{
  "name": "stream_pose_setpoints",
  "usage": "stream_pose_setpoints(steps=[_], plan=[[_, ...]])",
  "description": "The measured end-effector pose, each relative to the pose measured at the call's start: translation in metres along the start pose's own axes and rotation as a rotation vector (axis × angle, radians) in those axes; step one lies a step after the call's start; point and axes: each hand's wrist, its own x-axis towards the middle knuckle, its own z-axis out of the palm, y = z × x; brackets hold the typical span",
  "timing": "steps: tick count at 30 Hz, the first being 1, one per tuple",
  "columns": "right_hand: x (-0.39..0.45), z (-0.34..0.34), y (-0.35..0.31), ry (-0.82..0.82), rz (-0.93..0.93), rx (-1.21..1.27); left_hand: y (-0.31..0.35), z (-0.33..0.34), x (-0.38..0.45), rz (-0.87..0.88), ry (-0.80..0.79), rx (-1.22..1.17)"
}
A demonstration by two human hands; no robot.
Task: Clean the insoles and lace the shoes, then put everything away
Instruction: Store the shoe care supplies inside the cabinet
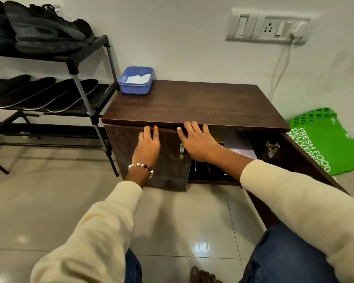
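Left hand (148,145): grip released; straight fingers lie flat against the closed left door (151,160) of the cabinet, fingertips near its top edge. A ring and an orange-painted nail show.
Left arm: reaches forward from a cream sleeve, a beaded bracelet (141,167) at the wrist.
Right hand (196,141): grip released; fingers spread straight, resting across the top corner of the same door, just above its metal handle (181,151), fingertips under the cabinet top's front edge.
Right arm: comes in from the right, crossing the open compartment.
Cabinet (192,103): dark wood; right door (294,160) swung wide open, hinge visible; its contents are too dim to name.
Blue tub (135,80): stands on the cabinet top's back left corner, something white inside.
Insoles (43,93): four black ones lie side by side on the middle shelf of the shoe rack (84,82), left of the cabinet.
Shoes (39,27): dark pair on the rack's top shelf.
Green bag (323,139): on the floor, right of the cabinet.
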Motion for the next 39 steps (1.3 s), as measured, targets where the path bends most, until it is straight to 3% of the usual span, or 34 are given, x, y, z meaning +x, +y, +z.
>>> stream_pose_setpoints(steps=[4, 8, 10, 15, 18, 22, 31, 35, 39], plan=[[-0.015, 0.005, 0.02, -0.137, -0.022, 0.036, 0.0, 0.012, -0.002, 0.048, -0.066, 0.137], [-0.043, -0.002, 0.048, -0.239, 0.122, 0.25, 0.014, 0.019, -0.005, 0.118, -0.051, 0.172], [-0.063, -0.004, 0.069, -0.289, 0.28, 0.395, 0.03, 0.022, -0.006, 0.151, -0.05, 0.085], [-0.115, 0.007, 0.118, -0.136, 0.835, 0.44, 0.09, 0.03, -0.011, 0.399, -0.158, -0.181], [-0.15, 0.018, 0.134, -0.283, 1.067, 0.467, 0.13, 0.033, -0.016, 0.526, -0.209, -0.295], [-0.18, 0.025, 0.139, -0.42, 1.065, 0.469, 0.172, 0.036, -0.027, 0.595, -0.222, -0.391], [-0.19, 0.021, 0.144, -0.254, 0.96, 0.462, 0.194, 0.03, -0.054, 0.771, -0.203, -0.53], [-0.169, 0.018, 0.129, -0.207, 1.016, 0.872, 0.179, 0.019, -0.07, 0.748, -0.297, -0.617], [-0.142, 0.013, 0.11, -0.08, 1.093, 1.221, 0.156, 0.006, -0.074, 0.795, -0.38, -0.501]])
